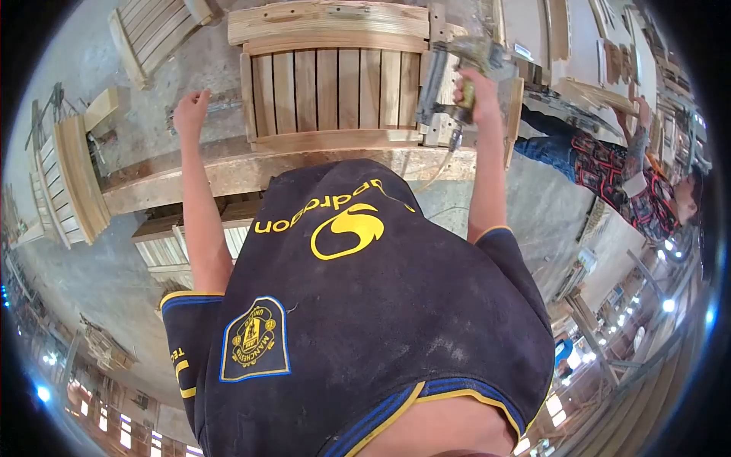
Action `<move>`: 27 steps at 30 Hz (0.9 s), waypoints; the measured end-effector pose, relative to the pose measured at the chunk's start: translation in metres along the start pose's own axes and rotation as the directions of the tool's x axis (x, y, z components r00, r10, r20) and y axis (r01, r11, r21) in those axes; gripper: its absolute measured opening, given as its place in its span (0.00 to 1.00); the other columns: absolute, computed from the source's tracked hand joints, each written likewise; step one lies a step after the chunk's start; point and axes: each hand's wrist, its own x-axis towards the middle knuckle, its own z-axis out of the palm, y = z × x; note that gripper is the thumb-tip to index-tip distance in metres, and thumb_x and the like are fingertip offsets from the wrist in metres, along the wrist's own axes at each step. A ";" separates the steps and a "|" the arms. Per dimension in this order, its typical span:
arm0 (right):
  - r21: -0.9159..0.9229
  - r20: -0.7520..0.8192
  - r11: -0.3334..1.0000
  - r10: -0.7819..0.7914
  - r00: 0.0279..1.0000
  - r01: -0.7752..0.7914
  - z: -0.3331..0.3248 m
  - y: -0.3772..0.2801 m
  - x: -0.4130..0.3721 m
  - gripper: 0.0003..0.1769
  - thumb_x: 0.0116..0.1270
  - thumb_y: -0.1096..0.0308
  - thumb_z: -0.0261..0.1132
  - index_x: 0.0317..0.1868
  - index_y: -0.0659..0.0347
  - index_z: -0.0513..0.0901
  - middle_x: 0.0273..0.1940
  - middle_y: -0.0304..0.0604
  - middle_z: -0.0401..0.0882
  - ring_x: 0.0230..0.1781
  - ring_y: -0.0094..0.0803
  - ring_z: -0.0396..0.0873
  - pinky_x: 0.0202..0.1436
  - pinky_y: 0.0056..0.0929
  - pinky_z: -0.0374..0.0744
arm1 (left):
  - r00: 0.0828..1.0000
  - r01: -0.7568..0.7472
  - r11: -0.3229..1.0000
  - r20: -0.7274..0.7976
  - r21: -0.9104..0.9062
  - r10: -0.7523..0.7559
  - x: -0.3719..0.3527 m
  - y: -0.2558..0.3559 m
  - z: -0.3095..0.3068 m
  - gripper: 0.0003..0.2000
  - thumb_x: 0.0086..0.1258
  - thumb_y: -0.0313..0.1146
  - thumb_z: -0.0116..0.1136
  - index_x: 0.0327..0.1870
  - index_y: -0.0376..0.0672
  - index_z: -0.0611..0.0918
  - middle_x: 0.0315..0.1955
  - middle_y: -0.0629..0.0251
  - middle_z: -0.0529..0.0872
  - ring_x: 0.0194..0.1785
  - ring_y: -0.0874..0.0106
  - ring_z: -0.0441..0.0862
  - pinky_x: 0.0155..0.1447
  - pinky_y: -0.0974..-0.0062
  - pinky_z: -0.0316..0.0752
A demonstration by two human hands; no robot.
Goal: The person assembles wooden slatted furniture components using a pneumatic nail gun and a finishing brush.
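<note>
A slatted wooden panel (335, 87) lies on a rough wooden bench (228, 171) in front of me. My right hand (477, 91) grips a pneumatic nail gun (449, 72), whose nose rests against the panel's right edge. A thin hose (435, 174) hangs down from the gun. My left hand (190, 110) is raised just left of the panel, fingers loosely apart, holding nothing and touching nothing. My dark blue shirt (358, 320) fills the lower part of the view.
Another person (609, 164) in a red-and-black patterned shirt and jeans works at the right. More slatted panels stand at the left (68, 179), top left (152, 30) and under the bench (171, 247). Stacked wood parts (579, 46) fill the upper right; the floor is concrete.
</note>
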 end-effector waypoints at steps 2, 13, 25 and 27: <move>-0.048 -0.004 0.999 0.021 1.000 -0.021 0.019 0.001 0.001 0.09 0.59 0.65 0.65 0.33 0.62 0.76 0.18 0.41 0.71 0.12 0.29 0.69 0.16 0.28 0.70 | 0.998 -0.004 1.000 -0.064 -0.010 0.003 -0.004 0.000 0.004 0.20 0.60 0.55 0.53 0.38 0.49 0.86 0.30 0.61 0.86 0.38 0.57 0.83 0.41 0.63 0.75; -0.301 0.021 0.953 0.052 0.998 -0.044 0.049 0.008 0.014 0.11 0.61 0.61 0.64 0.35 0.60 0.77 0.16 0.37 0.69 0.10 0.26 0.68 0.15 0.30 0.69 | 0.964 0.110 0.987 -0.231 -0.121 -0.136 -0.007 0.006 0.007 0.19 0.59 0.54 0.54 0.39 0.51 0.86 0.30 0.64 0.86 0.38 0.60 0.84 0.42 0.64 0.75; -0.303 0.173 0.950 -0.023 0.985 0.075 0.107 0.013 -0.002 0.08 0.62 0.65 0.64 0.31 0.61 0.77 0.16 0.36 0.69 0.11 0.25 0.66 0.14 0.26 0.64 | 0.996 -0.061 0.989 0.060 -0.131 0.070 0.007 -0.007 0.000 0.23 0.60 0.58 0.53 0.43 0.49 0.85 0.35 0.58 0.87 0.43 0.58 0.83 0.47 0.64 0.74; -0.351 0.160 0.934 -0.006 0.987 0.063 0.114 0.013 -0.004 0.08 0.62 0.65 0.63 0.33 0.62 0.78 0.16 0.36 0.69 0.11 0.24 0.66 0.15 0.25 0.64 | 0.998 -0.051 0.978 -0.047 -0.200 0.043 0.011 -0.013 0.006 0.23 0.60 0.57 0.53 0.43 0.48 0.85 0.34 0.57 0.86 0.43 0.57 0.83 0.47 0.64 0.74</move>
